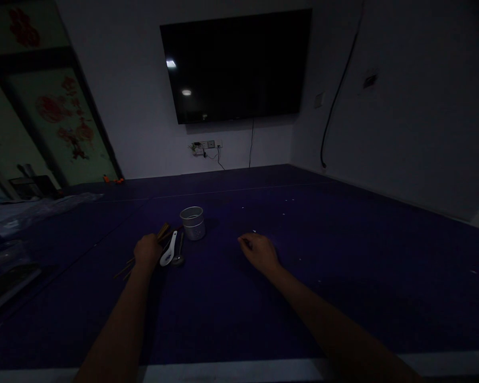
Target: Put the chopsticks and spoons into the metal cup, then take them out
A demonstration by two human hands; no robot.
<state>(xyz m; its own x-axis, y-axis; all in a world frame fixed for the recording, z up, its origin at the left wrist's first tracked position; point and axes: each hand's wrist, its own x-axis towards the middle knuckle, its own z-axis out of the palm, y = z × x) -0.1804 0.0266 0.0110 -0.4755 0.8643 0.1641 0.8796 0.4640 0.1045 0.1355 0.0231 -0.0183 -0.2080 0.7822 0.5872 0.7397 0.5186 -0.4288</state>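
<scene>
My left hand (147,251) rests closed over a bundle of wooden chopsticks (163,232) lying on the dark blue table (343,255). Their ends stick out on both sides of the hand. Just right of that hand lie a white ceramic spoon (168,251) and a metal spoon (179,256). A small metal cup (192,222) stands upright behind them. My right hand (259,251) lies on the cloth further right, fingers curled loosely, with nothing visible in it.
A dark TV (233,66) hangs on the far wall above a power socket (205,145) with cables. Clear plastic sheeting (32,210) and flat items lie along the left side. The room is dim.
</scene>
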